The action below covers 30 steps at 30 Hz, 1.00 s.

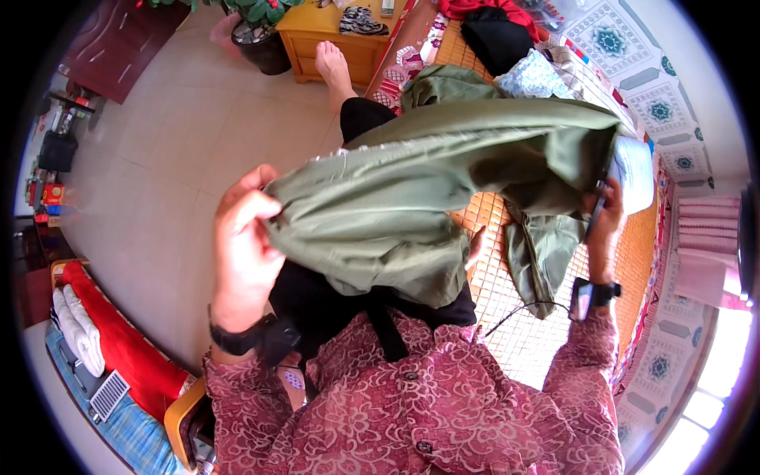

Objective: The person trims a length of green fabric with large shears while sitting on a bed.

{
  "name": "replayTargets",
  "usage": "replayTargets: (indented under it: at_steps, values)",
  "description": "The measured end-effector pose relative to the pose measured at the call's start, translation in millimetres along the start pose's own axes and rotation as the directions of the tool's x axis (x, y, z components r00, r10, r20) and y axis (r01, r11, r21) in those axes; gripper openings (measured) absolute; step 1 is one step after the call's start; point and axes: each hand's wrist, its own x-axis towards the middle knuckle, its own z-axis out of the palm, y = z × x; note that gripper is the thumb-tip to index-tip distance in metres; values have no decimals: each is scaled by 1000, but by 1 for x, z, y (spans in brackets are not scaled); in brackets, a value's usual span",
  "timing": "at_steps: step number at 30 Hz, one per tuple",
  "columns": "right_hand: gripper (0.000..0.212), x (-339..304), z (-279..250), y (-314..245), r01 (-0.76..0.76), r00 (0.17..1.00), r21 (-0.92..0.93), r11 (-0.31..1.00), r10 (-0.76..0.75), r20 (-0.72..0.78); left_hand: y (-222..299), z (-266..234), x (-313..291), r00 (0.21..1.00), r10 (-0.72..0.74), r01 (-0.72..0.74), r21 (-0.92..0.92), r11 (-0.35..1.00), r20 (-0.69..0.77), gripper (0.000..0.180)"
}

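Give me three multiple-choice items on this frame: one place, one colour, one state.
1. Where does the potted plant stand?
A. on the floor by the wooden cabinet
B. on the woven mat
C. on the person's lap

2. What colour is the garment being held?
A. red
B. olive green
C. white

3. How is the garment held?
A. folded flat on the mat
B. stretched between left hand and right hand
C. hung up

A: pot sits on tiles beside the cabinet. B: cloth is olive green. B: each hand grips one end.
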Motion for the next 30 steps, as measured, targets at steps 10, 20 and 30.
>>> replayTargets:
  at_steps: [10, 20, 30]
  values:
    - [44, -28, -116, -71, 195, 946, -21, 981, -194, -259, 26, 30, -44, 808, 82, 5, -146, 989, 583, 17]
    - [28, -13, -24, 8, 150, 853, -680, 718, 254, 456, -58, 36, 12, 930, -205, 177, 116, 977, 306, 13]
    - [43, -81, -16, -25, -485, 745, -215, 848, 529, 407, -65, 42, 9, 915, -356, 330, 155, 931, 190, 25]
